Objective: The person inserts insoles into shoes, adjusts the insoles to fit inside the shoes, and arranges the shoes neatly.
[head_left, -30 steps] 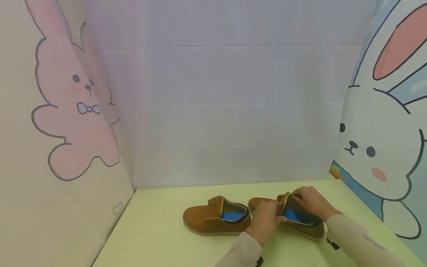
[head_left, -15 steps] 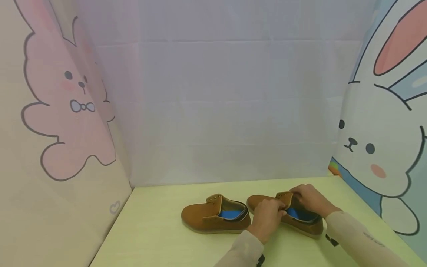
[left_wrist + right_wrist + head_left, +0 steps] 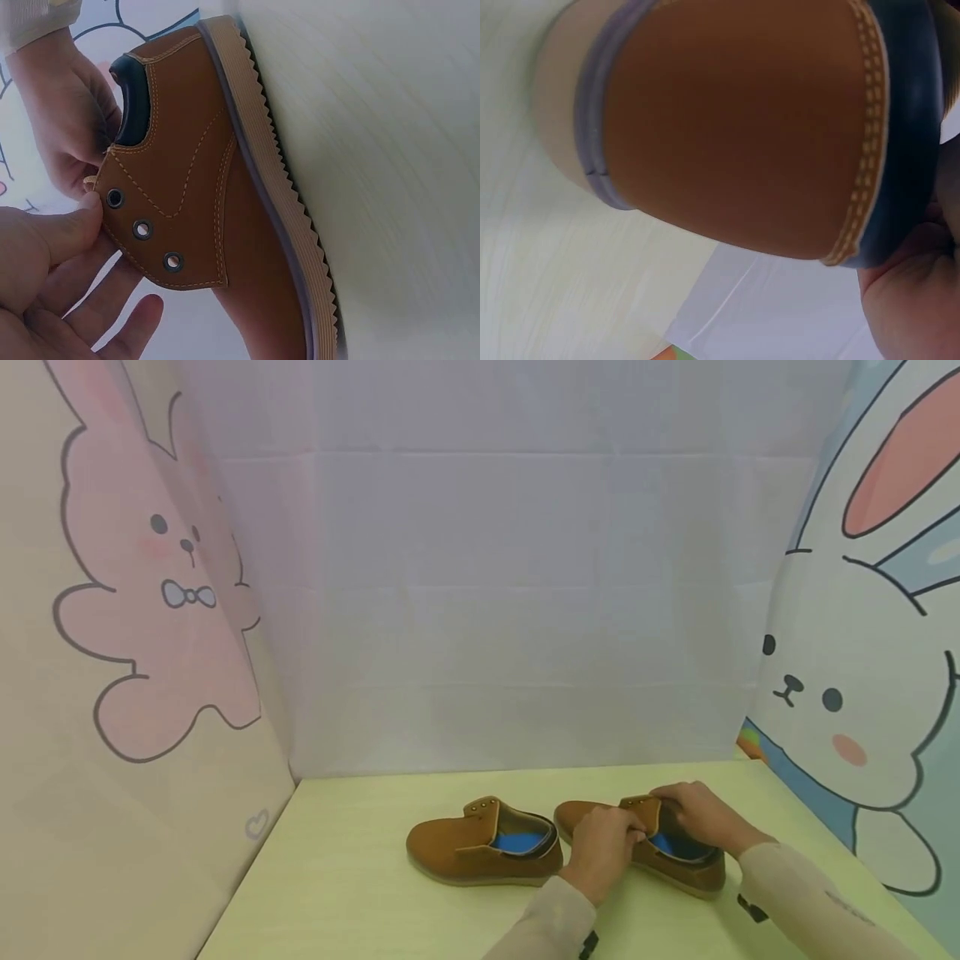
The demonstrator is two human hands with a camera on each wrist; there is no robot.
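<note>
Two brown low lace-up shoes with blue insoles stand on the table, toes to the left. My hands are both at the right-hand shoe (image 3: 678,874). On its near side, my left hand (image 3: 600,852) pinches the edge of the eyelet flap (image 3: 169,225), thumb outside and fingers behind, as the left wrist view shows. Across the opening, my right hand (image 3: 703,816) holds the far flap by its top edge; its fingertips are partly hidden. The right wrist view shows the shoe's heel (image 3: 735,127) close up. No lace shows in the eyelets of the near flap.
The other brown shoe (image 3: 450,852) stands just left, its heel close to my left hand. A pale yellow-green table (image 3: 337,877) lies under both. A white sheet (image 3: 525,610) hangs behind, and rabbit-printed panels (image 3: 840,693) flank the sides.
My left hand has shifted slightly right along the near flap, toward the shoe opening. The right hand stays at the far flap. The shoes hold their places; the head view shifted a little.
</note>
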